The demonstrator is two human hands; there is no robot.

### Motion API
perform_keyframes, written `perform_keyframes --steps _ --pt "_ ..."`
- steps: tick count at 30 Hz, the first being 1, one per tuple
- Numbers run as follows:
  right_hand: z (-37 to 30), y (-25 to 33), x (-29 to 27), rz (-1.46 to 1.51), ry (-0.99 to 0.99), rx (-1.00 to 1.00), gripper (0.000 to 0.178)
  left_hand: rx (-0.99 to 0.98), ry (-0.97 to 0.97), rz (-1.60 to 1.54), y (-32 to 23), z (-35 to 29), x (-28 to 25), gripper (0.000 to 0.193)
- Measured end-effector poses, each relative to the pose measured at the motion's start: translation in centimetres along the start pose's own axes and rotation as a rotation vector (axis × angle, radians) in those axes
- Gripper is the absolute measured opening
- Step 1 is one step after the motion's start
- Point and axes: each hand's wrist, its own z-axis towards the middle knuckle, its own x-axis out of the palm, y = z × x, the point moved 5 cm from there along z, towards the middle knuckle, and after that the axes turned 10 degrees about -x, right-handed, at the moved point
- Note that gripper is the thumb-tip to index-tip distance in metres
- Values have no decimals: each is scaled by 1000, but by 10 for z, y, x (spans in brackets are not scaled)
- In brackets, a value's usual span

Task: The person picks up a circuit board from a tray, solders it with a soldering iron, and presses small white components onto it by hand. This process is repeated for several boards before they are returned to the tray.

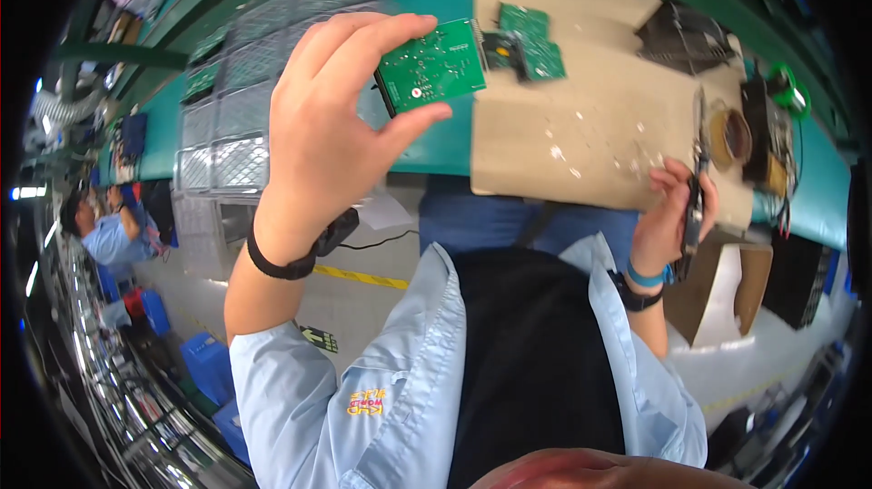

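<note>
My left hand (329,117) is raised over the left side of the bench, gripping a green circuit board (438,69) by its edges between thumb and fingers. Solder points cover the board's facing side, and a row of pins runs along its right edge. At the right, my right hand (674,207) is closed around a long dark hand tool (694,207) with a slim grey tip pointing away from me; its exact kind is not clear. Beyond the held board, other green circuit boards (534,42) with a dark part attached lie on the brown cardboard sheet (518,144).
Small pale scraps (574,171) are scattered on the cardboard. Clear plastic trays (222,117) stand at the left. A roll of tape (729,137), a black bag (686,38) and a green spool (792,91) are at the right. Another person (113,233) sits far left.
</note>
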Motion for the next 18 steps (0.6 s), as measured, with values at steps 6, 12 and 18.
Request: perform_keyframes --steps 6,12,18 --pt "-3 -9 -4 219 273 5 59 -66 219 -472 -64 -18 102 62" --pt "4 -9 21 490 337 89 78 -192 399 -714 -94 -31 168 62" --pt "2 -19 11 554 331 238 76 -319 303 -928 -99 -38 193 59"
